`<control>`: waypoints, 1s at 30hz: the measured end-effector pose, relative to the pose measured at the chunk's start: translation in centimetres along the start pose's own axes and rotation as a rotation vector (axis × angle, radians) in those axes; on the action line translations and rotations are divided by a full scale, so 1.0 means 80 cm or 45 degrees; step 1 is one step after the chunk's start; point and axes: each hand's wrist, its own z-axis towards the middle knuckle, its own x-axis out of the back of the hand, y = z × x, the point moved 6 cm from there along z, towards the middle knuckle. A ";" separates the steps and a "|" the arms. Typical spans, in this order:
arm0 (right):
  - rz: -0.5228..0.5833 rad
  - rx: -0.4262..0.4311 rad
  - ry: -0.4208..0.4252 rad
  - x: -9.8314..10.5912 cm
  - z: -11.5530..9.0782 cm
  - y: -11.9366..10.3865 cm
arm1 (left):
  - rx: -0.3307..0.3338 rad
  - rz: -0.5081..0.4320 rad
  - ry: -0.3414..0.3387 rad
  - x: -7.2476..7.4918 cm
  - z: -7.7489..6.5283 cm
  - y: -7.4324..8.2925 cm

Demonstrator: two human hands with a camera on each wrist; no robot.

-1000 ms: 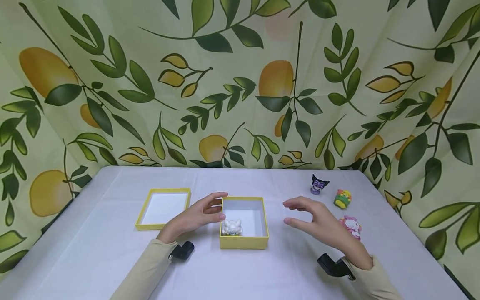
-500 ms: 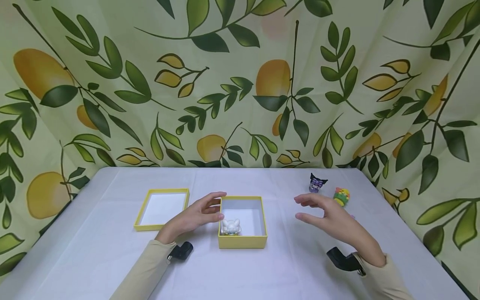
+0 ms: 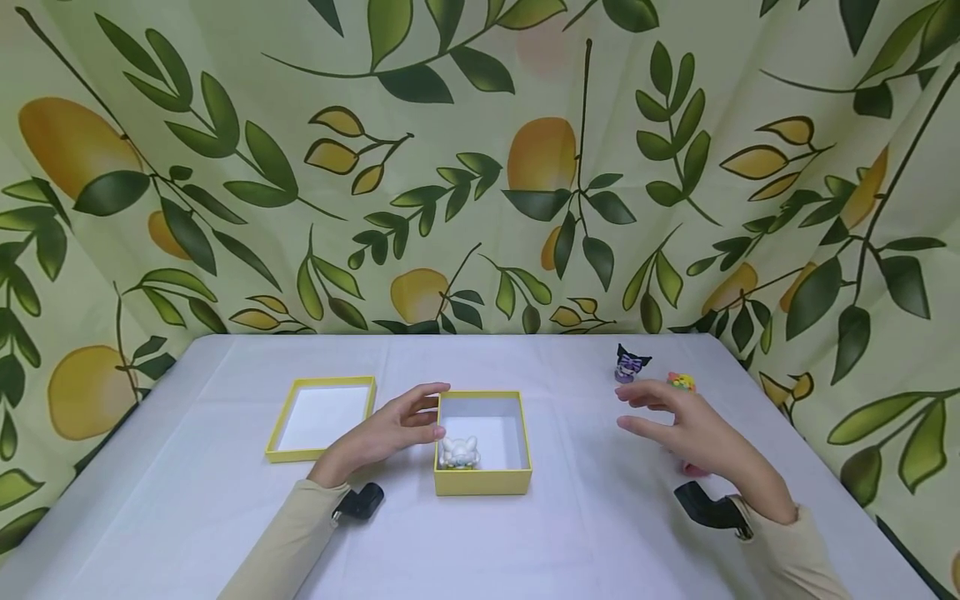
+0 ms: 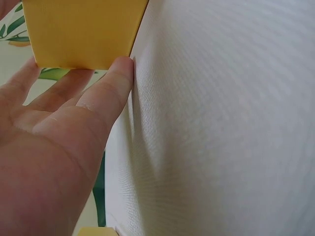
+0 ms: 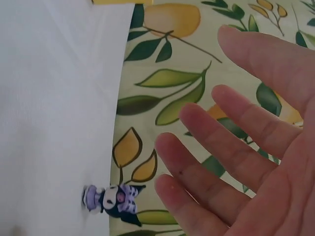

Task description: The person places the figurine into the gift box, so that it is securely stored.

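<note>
A yellow box (image 3: 483, 482) with a pale inside stands uncovered on the table. In its near left corner is a small white figurine (image 3: 459, 452) with pointed ears. My left hand (image 3: 386, 432) rests against the box's left side, thumb at the rim and fingers fairly straight. The left wrist view shows the fingertips of this hand (image 4: 74, 118) at the edge of the yellow wall. Away to the right, my right hand (image 3: 690, 429) hovers with spread fingers, holding nothing. Just beyond it stands a black-and-purple figurine (image 3: 630, 364); a pink figurine (image 3: 695, 469) is mostly hidden beneath this hand.
The shallow yellow-rimmed lid (image 3: 322, 417) lies left of the box, its white inside facing up. Partly behind my right hand is a yellow-and-green figurine (image 3: 681, 381). A leaf-and-fruit patterned curtain (image 3: 450, 200) hangs behind the white table (image 3: 480, 550).
My right hand has drawn away from the box to the right, over the figurines, covering more of the pink and yellow-and-green ones. The left hand stays at the box. The view has shifted slightly.
</note>
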 end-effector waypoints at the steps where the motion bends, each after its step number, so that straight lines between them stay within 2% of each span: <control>1: -0.006 -0.006 0.002 0.002 0.000 0.003 | 0.001 -0.001 0.001 0.000 0.000 0.000; 12: -0.016 -0.094 -0.065 0.017 -0.007 0.039 | 0.018 0.001 0.004 0.002 0.001 -0.001; 21: 0.014 -0.110 -0.138 0.020 -0.009 0.065 | 0.038 0.010 0.015 0.003 0.001 -0.004; 30: 0.041 -0.231 -0.224 0.020 -0.017 0.104 | 0.010 0.002 -0.002 0.001 0.001 -0.002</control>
